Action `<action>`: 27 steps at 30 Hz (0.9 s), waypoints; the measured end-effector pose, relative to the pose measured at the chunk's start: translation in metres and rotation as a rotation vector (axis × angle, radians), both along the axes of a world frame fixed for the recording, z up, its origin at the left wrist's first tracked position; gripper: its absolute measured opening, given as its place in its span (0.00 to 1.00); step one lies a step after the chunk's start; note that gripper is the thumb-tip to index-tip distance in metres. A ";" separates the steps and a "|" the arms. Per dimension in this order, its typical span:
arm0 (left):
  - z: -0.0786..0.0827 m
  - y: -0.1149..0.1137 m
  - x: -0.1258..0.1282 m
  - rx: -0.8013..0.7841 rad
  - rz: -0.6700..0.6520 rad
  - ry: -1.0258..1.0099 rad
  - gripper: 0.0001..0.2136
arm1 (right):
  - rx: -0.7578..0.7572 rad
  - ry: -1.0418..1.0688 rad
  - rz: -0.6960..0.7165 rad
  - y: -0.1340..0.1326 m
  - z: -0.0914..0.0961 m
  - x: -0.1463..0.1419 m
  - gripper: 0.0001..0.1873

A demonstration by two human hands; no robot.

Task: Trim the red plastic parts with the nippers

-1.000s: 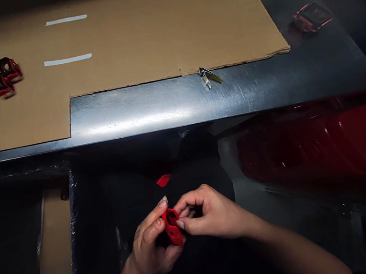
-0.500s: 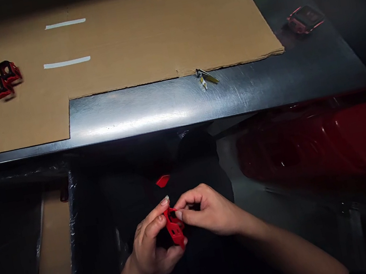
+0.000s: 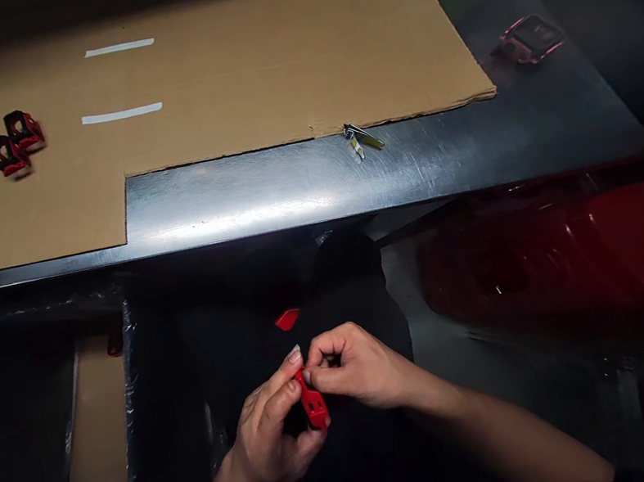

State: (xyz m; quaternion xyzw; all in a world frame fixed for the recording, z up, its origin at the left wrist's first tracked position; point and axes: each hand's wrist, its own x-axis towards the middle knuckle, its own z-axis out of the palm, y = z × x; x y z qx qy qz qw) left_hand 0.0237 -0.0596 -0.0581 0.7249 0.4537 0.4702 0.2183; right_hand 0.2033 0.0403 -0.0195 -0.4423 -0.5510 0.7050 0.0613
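Note:
Both of my hands hold a small red plastic part [image 3: 314, 403] low over a dark surface. My left hand [image 3: 268, 437] grips it between thumb and fingers from below. The fingertips of my right hand [image 3: 350, 369] pinch its upper end, hiding part of it. A small red piece [image 3: 287, 320] lies just beyond my hands on the dark surface. Two red-and-black parts [image 3: 16, 143] sit together on a cardboard sheet [image 3: 247, 96] far ahead. A similar part [image 3: 531, 39] rests on the steel tabletop [image 3: 312, 184].
A nail clipper [image 3: 362, 137] lies at the cardboard's front edge. Two white tape strips [image 3: 122, 113] mark the cardboard. Below the steel table's front edge, a plastic-lined bin [image 3: 97, 430] stands left, and a large glossy red object [image 3: 610, 248] sits right.
The red part now stands more upright and shows less of its length. My right fingers have closed over its upper end. The view has drifted slightly, shifting the table items.

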 end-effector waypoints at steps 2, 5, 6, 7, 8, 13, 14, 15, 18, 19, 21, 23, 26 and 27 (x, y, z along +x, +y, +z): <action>-0.002 0.000 -0.001 -0.018 -0.001 -0.016 0.35 | 0.015 -0.033 0.011 0.001 0.001 -0.003 0.11; -0.003 0.000 -0.001 -0.080 0.014 -0.070 0.34 | 0.049 0.004 0.061 0.004 -0.001 -0.005 0.15; -0.002 0.000 -0.002 -0.100 0.021 -0.094 0.33 | 0.063 0.033 0.069 0.005 -0.004 -0.005 0.15; -0.001 -0.001 -0.004 -0.114 0.030 -0.125 0.33 | 0.091 0.045 0.057 0.007 -0.008 -0.004 0.16; 0.000 -0.002 -0.008 -0.125 0.048 -0.163 0.32 | 0.135 0.033 0.023 0.009 -0.014 -0.003 0.17; 0.013 -0.007 -0.067 -0.115 0.397 -0.410 0.29 | 0.273 -0.108 -0.168 0.024 -0.070 0.012 0.23; 0.014 -0.007 -0.088 -0.115 0.538 -0.462 0.28 | 0.250 -0.127 -0.187 0.027 -0.084 0.016 0.24; 0.014 -0.007 -0.113 -0.119 0.703 -0.515 0.28 | 0.249 -0.175 -0.200 0.028 -0.096 0.020 0.25; -0.001 -0.004 -0.191 -0.289 1.182 -0.598 0.24 | 0.314 -0.397 -0.156 0.029 -0.128 0.031 0.25; -0.011 -0.002 -0.216 -0.342 1.252 -0.598 0.20 | 0.339 -0.452 -0.124 0.029 -0.136 0.034 0.25; -0.035 -0.001 -0.258 -0.513 1.380 -0.587 0.14 | 0.377 -0.538 -0.055 0.027 -0.147 0.034 0.24; -0.060 0.000 -0.288 -0.715 1.473 -0.551 0.13 | 0.404 -0.607 0.012 0.025 -0.152 0.032 0.23; -0.093 0.001 -0.317 -0.969 1.538 -0.445 0.13 | 0.460 -0.678 0.058 0.021 -0.157 0.025 0.24; -0.101 0.002 -0.325 -1.030 1.547 -0.396 0.13 | 0.481 -0.690 0.053 0.020 -0.158 0.023 0.24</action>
